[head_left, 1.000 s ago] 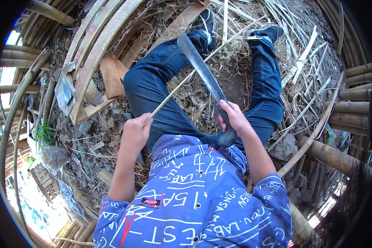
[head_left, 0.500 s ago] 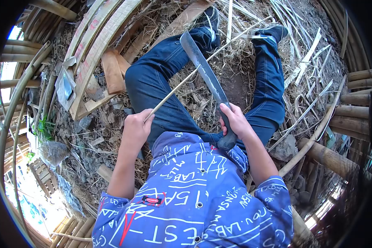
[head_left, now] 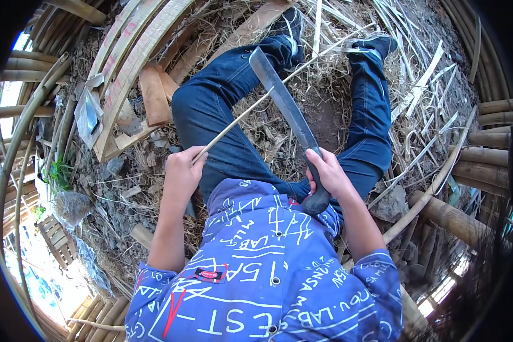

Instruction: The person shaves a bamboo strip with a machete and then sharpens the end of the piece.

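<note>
Left grip (head_left: pixel 182 171) closed on the thin stick (head_left: pixel 233 123); right grip (head_left: pixel 329 174) closed round the handle of the knife (head_left: pixel 290 111). Ahead of both, blade crosses stick (contact unconfirmed). Judged step: blade positioning; next move calls for steady holds.

Rustic bamboo-working spot | dirt ground (head_left: pixel 328 122) — shavings, bamboo poles (head_left: pixel 453 219), boards (head_left: pixel 139 54)

The left hand (head_left: pixel 182 172) has moved a little outward, taking its end of the thin strip (head_left: pixel 234 124) along — and the right hand (head_left: pixel 332 175) has lowered the knife handle (head_left: pixel 317 200) slightly toward the shirt (head_left: pixel 242 256).
</note>
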Available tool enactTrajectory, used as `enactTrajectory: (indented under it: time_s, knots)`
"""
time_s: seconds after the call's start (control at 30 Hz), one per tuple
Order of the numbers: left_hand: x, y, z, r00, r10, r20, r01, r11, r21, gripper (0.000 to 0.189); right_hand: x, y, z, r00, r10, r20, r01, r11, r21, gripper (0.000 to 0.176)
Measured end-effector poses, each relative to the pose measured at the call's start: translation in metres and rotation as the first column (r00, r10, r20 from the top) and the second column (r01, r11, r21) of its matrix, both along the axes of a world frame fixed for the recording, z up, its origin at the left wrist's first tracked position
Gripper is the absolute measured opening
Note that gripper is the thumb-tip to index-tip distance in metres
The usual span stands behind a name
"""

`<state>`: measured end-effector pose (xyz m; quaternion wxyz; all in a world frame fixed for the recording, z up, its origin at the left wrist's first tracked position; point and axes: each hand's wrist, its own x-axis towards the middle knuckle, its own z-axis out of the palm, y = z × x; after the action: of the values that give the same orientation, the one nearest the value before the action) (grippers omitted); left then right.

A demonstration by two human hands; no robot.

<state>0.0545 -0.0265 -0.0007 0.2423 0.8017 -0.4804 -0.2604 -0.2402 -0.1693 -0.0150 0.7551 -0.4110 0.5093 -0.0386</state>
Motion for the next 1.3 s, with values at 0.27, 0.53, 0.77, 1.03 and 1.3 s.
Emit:
enactTrajectory:
  time_s: [0.27,0.53,0.77,1.03,1.3]
  knots:
    - [-0.01,0.0,0.007,0.965,-0.245,0.096,0.248,0.969,-0.018,0.016,0.003,-0.011,-0.009,1.0,-0.03,-0.001,0.03,0.999,0.023,0.036]
    - [-0.007,0.007,-0.005,1.0,-0.004,-0.025,0.004,1.0,-0.029,0.015,0.006,-0.008,-0.004,1.0,0.009,0.002,-0.009,0.998,0.061,0.037]
    - [-0.009,0.001,0.002,0.984,0.073,-0.16,-0.068,0.997,0.04,0.015,-0.01,0.001,0.003,0.999,-0.041,0.029,0.036,0.984,0.174,0.038]
    - [-0.011,-0.003,-0.006,0.997,-0.018,-0.074,0.014,0.998,-0.063,0.014,-0.009,0.0,-0.006,0.994,-0.073,0.08,0.053,0.971,0.233,0.041]
    - [-0.007,-0.005,-0.003,0.998,-0.009,-0.058,0.003,0.995,-0.102,0.013,-0.003,-0.009,-0.005,1.0,-0.028,-0.013,0.027,0.995,-0.096,0.033]
